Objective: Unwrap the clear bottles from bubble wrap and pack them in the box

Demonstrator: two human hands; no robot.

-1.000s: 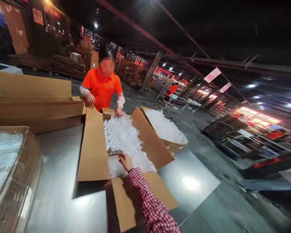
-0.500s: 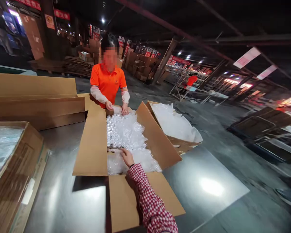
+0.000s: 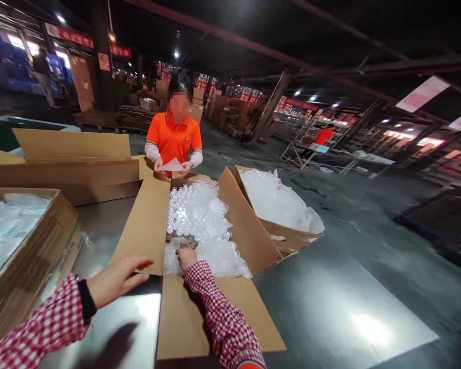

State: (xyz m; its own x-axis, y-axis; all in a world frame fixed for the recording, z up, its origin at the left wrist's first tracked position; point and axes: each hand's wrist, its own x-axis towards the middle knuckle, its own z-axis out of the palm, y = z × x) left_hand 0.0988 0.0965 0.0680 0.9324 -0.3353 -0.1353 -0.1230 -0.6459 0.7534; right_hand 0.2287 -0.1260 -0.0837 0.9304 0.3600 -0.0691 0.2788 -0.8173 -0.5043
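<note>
Right hand [image 3: 186, 257]: fingers curled down into the clear plastic liner [image 3: 215, 256] at the near end of the open carton [image 3: 184, 312]; it looks pinched on the film, though the fingertips are hidden, so the grip itself cannot be confirmed. Left hand [image 3: 117, 279]: open, fingers spread, palm down, hovering just beside the carton's left flap [image 3: 148, 225], holding nothing.

The liner lies inside the carton, bunched over rows of small white-capped bottles [image 3: 182, 212]. Judgement: the film is thin, soft, slippery and light, and will tear or slide if pulled hard; take it at a gathered fold near the edge. The bottles look light and loose, apt to topple.

Further out: steel counter [image 3: 330, 307] under the carton, a second carton [image 3: 288, 236] with white plastic on the right, a flat box [image 3: 61, 174] on the left. Across the counter, a person in an orange shirt [image 3: 174, 141] holds a white sheet.

Against the earlier frames: the left hand has come into view; the right hand has drawn nearer the carton's near edge; the person opposite has lifted both hands off the carton.
</note>
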